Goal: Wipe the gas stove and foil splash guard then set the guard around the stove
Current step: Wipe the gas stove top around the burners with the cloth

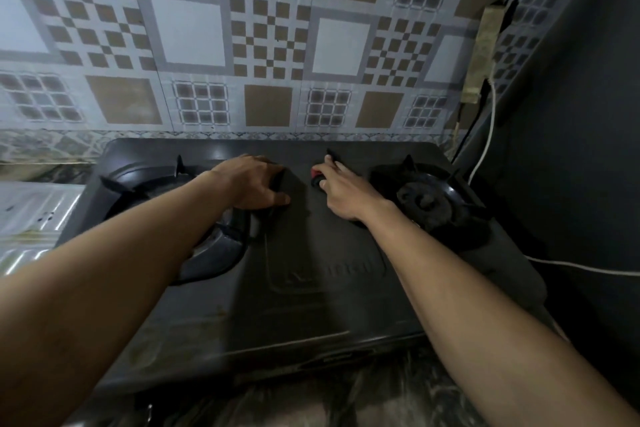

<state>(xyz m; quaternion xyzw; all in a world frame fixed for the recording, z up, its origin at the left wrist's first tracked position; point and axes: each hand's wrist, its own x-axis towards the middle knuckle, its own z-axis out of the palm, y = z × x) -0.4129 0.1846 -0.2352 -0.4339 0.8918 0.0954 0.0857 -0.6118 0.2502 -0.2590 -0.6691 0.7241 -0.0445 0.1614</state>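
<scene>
The black stove (311, 288) sits on a dark marbled tabletop (381, 392), its back edge close to the patterned tile wall (190, 35). It has 2 burners, the left burner (145, 180) partly hidden by a forearm and the right burner (429, 198) in plain sight. Both arms reach over the flat middle panel between them.

The left grip (252, 184) lies palm down on the stove top just beside the left burner. Its fingers curl down at the tips over something dark. Whether it holds anything cannot be told, since dark lies against dark there.

The right grip (343, 191) rests near the middle of the stove, towards the back. Its thumb and fingers pinch a small red thing (316, 173), narrow, with 2 fingers stretched forward and touching the stove surface.

To the left of the stove lies a shiny ribbed silver sheet (31, 215), flat and level with the stove; whether this is the foil guard cannot be told.

On the right a power strip (483, 52) hangs on the wall, and a white cable (485, 149) runs down from it past the stove's right side.
</scene>
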